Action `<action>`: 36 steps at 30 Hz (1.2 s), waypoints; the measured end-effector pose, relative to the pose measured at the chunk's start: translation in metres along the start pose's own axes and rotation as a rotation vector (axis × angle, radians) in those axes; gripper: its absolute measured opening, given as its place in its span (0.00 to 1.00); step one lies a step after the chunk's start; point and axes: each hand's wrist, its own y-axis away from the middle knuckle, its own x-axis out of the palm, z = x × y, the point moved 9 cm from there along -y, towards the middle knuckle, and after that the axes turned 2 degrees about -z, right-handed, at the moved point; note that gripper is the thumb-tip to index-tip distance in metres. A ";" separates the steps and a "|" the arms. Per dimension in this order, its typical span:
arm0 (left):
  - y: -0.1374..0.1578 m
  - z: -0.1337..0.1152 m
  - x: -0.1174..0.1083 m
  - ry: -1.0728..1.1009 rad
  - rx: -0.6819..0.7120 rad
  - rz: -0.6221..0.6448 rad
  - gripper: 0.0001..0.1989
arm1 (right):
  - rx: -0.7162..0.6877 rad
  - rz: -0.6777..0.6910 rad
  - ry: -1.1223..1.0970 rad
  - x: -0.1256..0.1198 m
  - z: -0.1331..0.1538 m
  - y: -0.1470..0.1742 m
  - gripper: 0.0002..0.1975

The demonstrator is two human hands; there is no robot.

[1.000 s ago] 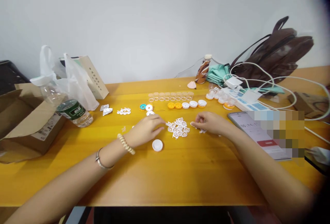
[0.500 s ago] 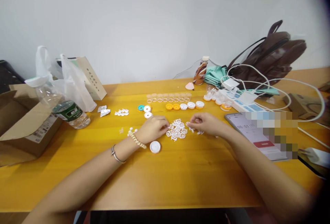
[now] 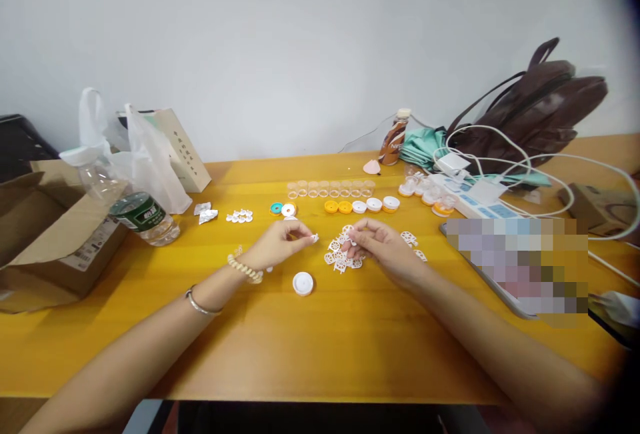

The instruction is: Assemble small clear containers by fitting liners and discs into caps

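Observation:
My left hand [image 3: 280, 245] is closed, with thumb and finger pinching a small white plastic piece [image 3: 315, 238] above the table. My right hand [image 3: 384, 246] is curled, its fingertips pressed together over a pile of white openwork wheel-like pieces [image 3: 340, 261]; what they pinch blends with the pile. A few similar white pieces [image 3: 409, 239] lie to the right of that hand, partly behind it. A round white cap [image 3: 303, 283] rests on the table between my forearms. Behind my left hand are a teal ring [image 3: 276, 209] and a white ring [image 3: 289, 210].
Clear cylinders [image 3: 335, 189] stand in a row at the back, with orange caps [image 3: 331, 207] and white caps [image 3: 373, 204] in front. Small white parts [image 3: 240, 217], a bottle [image 3: 143, 217] and a cardboard box [image 3: 55, 247] are left; a phone [image 3: 493, 274] and power strip [image 3: 465, 202] right.
My left hand has drawn back from the pile, lifting a small white piece. My right hand has moved left onto the pile from its right side. The view has shifted slightly.

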 end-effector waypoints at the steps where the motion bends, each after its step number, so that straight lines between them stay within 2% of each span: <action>1: 0.005 0.000 -0.003 -0.033 0.014 0.013 0.10 | 0.026 0.028 -0.011 0.007 -0.005 0.002 0.15; 5: 0.028 -0.005 -0.005 -0.130 0.105 0.085 0.10 | 0.098 0.098 -0.033 0.028 -0.018 0.007 0.14; 10: 0.036 -0.002 -0.001 -0.073 0.151 0.080 0.10 | 0.123 0.111 -0.053 0.044 -0.021 0.006 0.12; 14: 0.034 0.003 0.000 -0.039 0.132 0.057 0.10 | 0.092 0.101 0.000 0.048 -0.019 0.001 0.11; 19: 0.036 0.004 -0.002 0.038 0.088 0.043 0.09 | 0.011 0.039 -0.071 0.047 -0.017 -0.002 0.10; 22: 0.038 0.008 -0.003 0.175 0.035 0.030 0.08 | -0.022 -0.015 -0.102 0.041 -0.014 0.003 0.10; 27: 0.039 0.016 0.000 0.520 -0.097 0.037 0.07 | 0.061 -0.007 -0.281 0.041 -0.020 0.012 0.12; 36: 0.044 0.002 -0.010 0.847 -0.061 0.003 0.07 | 0.127 0.065 -0.400 0.058 -0.026 0.023 0.11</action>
